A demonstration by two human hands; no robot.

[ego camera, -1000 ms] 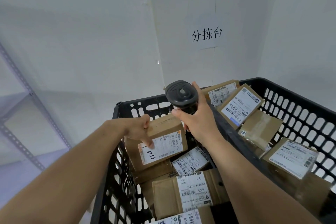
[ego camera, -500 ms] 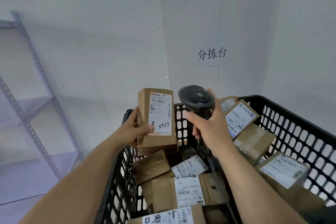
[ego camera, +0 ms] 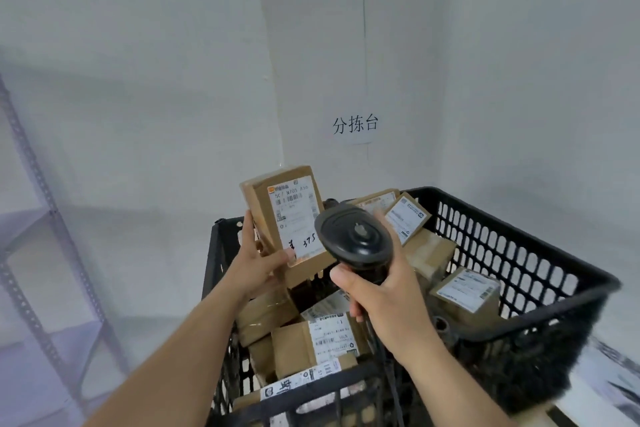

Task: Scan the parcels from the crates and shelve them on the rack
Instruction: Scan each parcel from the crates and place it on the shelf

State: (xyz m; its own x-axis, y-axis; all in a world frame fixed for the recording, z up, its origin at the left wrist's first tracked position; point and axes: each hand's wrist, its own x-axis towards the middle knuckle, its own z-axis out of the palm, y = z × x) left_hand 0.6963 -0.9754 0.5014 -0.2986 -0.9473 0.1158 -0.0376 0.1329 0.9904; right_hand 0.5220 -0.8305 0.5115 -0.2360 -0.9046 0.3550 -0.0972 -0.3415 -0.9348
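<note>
We note the left hand gripping the upright brown cardboard parcel, label facing the black handheld scanner clasped in the right hand just beside it.

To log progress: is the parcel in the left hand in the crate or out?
Out: the left hand holds the parcel above the black crate.

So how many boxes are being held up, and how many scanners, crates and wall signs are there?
box held up: 1
scanner: 1
crate: 1
wall sign: 1
total: 4
</note>
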